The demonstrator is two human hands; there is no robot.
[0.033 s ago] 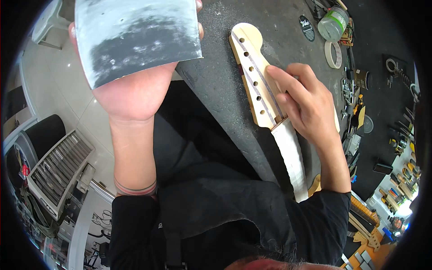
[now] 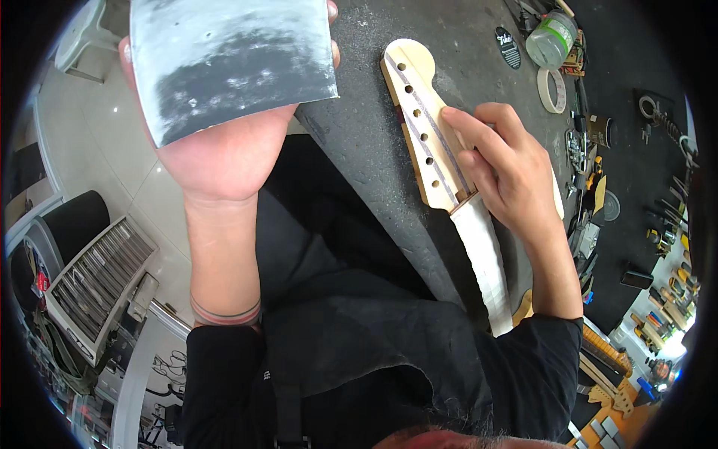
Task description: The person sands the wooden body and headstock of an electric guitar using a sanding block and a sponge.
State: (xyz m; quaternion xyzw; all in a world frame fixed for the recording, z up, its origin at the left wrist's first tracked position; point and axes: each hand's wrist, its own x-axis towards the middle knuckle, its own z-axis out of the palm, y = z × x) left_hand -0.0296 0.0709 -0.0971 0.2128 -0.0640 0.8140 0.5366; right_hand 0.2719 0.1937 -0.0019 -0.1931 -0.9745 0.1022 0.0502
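My left hand [image 2: 224,161], palm up, grips a sheet of sandpaper [image 2: 239,67] at the upper left. The sheet is dark grey, heavily coated with pale dust, and fingertips show past both side edges. On the workbench lies a guitar neck with a pale wooden headstock [image 2: 415,97], a row of several holes and thin dark stripes. White tape [image 2: 482,262] covers the neck below the nut. My right hand [image 2: 512,165] is open over the headstock's right side, fingers apart and loosely bent. Its index fingertip meets the wood; what its other fingers touch is partly hidden.
Pale dust speckles the dark workbench [image 2: 359,82]. A clear jar [image 2: 552,41], a tape roll [image 2: 552,90] and a round black label [image 2: 508,47] lie beyond the headstock. Hand tools [image 2: 666,299] line the right side. A white stool [image 2: 78,41] stands on the tiled floor at left.
My left hand and the sandpaper have shifted very slightly to the right. My right hand and the guitar neck look almost unmoved.
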